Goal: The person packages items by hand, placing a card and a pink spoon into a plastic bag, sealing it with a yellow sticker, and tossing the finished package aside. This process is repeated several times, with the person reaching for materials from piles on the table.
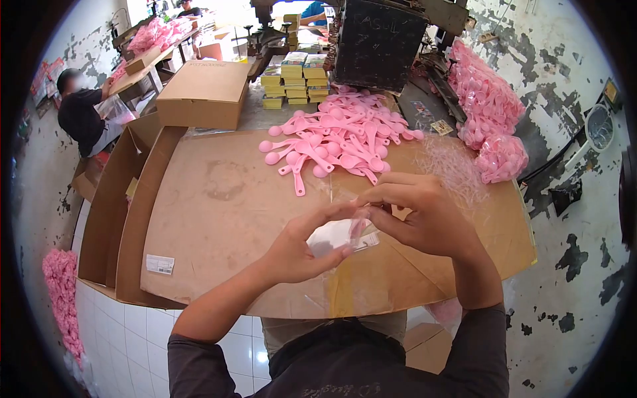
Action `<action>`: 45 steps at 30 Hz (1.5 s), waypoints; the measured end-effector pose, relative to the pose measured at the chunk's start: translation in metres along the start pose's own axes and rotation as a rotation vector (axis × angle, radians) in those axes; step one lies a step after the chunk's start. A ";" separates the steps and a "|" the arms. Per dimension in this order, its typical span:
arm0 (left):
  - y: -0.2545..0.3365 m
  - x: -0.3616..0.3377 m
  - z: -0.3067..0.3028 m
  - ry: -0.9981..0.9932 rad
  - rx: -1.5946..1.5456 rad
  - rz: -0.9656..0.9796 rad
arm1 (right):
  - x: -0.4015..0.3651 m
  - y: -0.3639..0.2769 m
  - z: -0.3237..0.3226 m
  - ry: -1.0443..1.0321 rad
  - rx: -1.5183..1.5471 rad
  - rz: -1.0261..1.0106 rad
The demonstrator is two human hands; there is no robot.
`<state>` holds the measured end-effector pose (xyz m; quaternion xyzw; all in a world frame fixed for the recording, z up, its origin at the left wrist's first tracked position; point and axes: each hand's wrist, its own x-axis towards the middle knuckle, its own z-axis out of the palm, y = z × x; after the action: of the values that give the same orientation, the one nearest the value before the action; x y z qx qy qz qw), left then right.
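Note:
A small clear plastic bag (359, 227) is stretched between my two hands above the cardboard-covered table. My left hand (306, 242) curves round its left side, with index finger and thumb spread along it. The fingers of my right hand (421, 213) pinch its upper edge. A flat white piece (326, 237) shows behind the bag between my hands; I cannot tell if it is inside. Just beyond my fingers lies a loose heap of pink plastic measuring spoons (332, 136), bowls and handles pointing every way.
Loose clear plastic strips (454, 169) lie right of the heap. Bags of pink spoons (488, 96) stand along the right wall. A closed carton (204, 93), stacked yellow-edged cards (295, 76) and a black metal box (378, 43) stand behind. An open carton (126, 205) borders the left; a person (86, 113) sits beyond.

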<state>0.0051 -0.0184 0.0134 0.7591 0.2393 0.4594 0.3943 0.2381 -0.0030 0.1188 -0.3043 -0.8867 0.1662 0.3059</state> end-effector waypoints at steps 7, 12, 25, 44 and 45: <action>-0.002 0.001 0.006 0.078 -0.038 -0.077 | -0.003 -0.007 0.012 0.046 0.117 0.241; 0.000 -0.001 0.008 0.125 -0.209 -0.183 | 0.003 0.005 0.031 0.294 -0.392 -0.253; -0.003 -0.002 0.007 -0.028 0.071 -0.297 | -0.002 0.027 0.055 0.286 -0.567 -0.246; -0.002 -0.001 0.012 0.045 0.022 -0.238 | -0.020 0.019 0.051 0.344 -0.547 -0.255; -0.004 -0.002 0.013 0.048 0.048 -0.225 | -0.018 0.019 0.054 0.357 -0.561 -0.253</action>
<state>0.0154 -0.0222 0.0064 0.7255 0.3432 0.4244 0.4192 0.2234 -0.0059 0.0607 -0.2882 -0.8611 -0.1788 0.3788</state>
